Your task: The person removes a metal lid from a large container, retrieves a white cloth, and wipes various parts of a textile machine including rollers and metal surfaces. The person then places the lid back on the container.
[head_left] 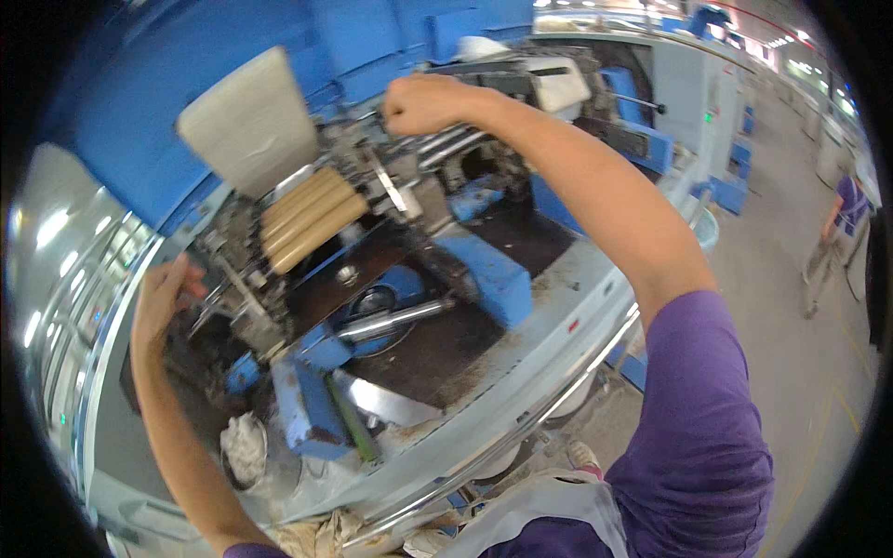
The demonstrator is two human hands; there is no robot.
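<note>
My right hand [420, 105] is closed like a fist at the far side of the machine, above metal linkages and silver rods [454, 144]. Whatever its fingers hold, if anything, is hidden. At the machine's left side, my left hand [167, 290] has its fingers loosely bent and apart, with nothing visible in them. It is nearest to a metal arm [244, 290]. Between my hands lie several tan rollers [312, 219], side by side. Behind them a cream-coloured cover plate [249, 121] stands raised and tilted.
Blue housings [484, 279] and a silver cylinder [395, 321] sit in the machine's dark bed. White fluffy fibre [244, 448] fills a container at lower left. A metal rail [521, 418] runs along the front. Another person [842, 219] stands in the aisle at right.
</note>
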